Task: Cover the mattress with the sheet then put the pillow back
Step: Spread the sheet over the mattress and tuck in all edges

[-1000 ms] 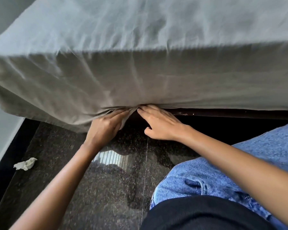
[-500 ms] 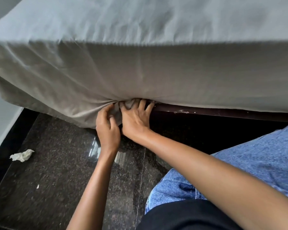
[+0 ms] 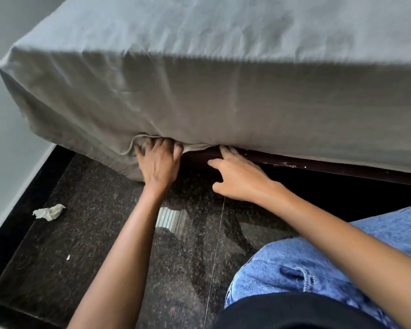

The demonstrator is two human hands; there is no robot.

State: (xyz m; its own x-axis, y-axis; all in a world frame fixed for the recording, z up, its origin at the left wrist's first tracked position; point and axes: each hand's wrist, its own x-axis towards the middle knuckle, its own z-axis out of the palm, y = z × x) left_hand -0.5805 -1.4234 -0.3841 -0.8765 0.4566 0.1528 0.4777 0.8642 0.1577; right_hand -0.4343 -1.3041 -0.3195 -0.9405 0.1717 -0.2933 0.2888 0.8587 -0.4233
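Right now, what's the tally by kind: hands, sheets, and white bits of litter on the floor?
Hands: 2, the left hand and the right hand
Sheets: 1, the grey sheet
White litter on the floor: 2, a crumpled tissue and a small fleck
Total: 5

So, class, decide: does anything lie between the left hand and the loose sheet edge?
Nothing visible: the left hand touches the sheet at its loose hem; the crumpled tissue lies apart on the floor.
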